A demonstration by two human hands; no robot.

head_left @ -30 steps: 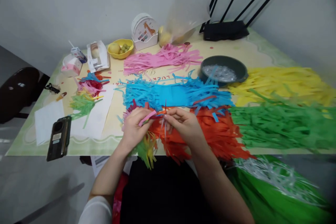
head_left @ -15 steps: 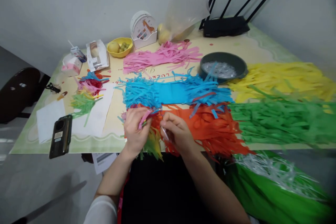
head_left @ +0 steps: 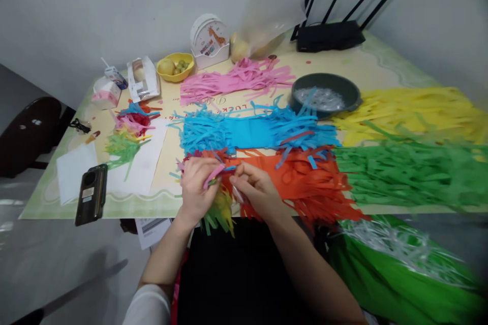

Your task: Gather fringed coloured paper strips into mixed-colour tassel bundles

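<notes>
My left hand (head_left: pixel 198 183) is closed round a bunch of tissue paper strips. Pink pokes out above the thumb, and yellow and green fringe (head_left: pixel 221 213) hangs below it over the table's front edge. Close by on the right, my right hand (head_left: pixel 257 190) pinches the end of a short blue strip (head_left: pixel 230 168) that comes out of the bunch. A thin whitish strip (head_left: pixel 238 194) dangles under its fingers; how it is held is hidden. Beneath both hands lies fringed orange-red paper (head_left: pixel 284 175), with fringed blue paper (head_left: pixel 251 132) just behind.
Green (head_left: pixel 396 175), yellow (head_left: pixel 412 111) and pink (head_left: pixel 229 84) fringed papers lie around. A dark bowl (head_left: pixel 345 94) holds clear strips. At left are a multicoloured strip bundle (head_left: pixel 124 144) on white paper and a phone (head_left: pixel 91 195). A router (head_left: pixel 330 36) stands behind; a green bag (head_left: pixel 400 274) is below right.
The blue strip now shows between my two hands, where it was barely visible before. Both hands keep nearly the same place; the view has shifted slightly.
</notes>
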